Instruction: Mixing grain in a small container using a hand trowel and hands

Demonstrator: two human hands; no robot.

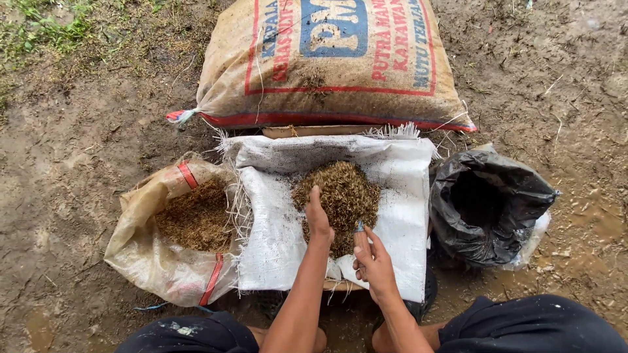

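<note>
A pile of brown dry husks (pixel 343 193) lies on a white woven sack cloth (pixel 402 176) spread in front of me. My left hand (pixel 318 219) stands edge-on with straight fingers, pressed against the near left side of the pile and holding nothing. My right hand (pixel 374 263) hovers just right of it at the pile's near edge, its fingers partly stretched. A small blue-tipped bit shows at its fingertips; whether it grips something is unclear.
An open tan sack (pixel 140 252) of the same brown husks lies at the left. An open black plastic bag (pixel 517 189) stands at the right. A full printed sack (pixel 327 98) lies behind the cloth. Muddy ground surrounds everything. My dark-clad knees (pixel 523 323) are at the bottom.
</note>
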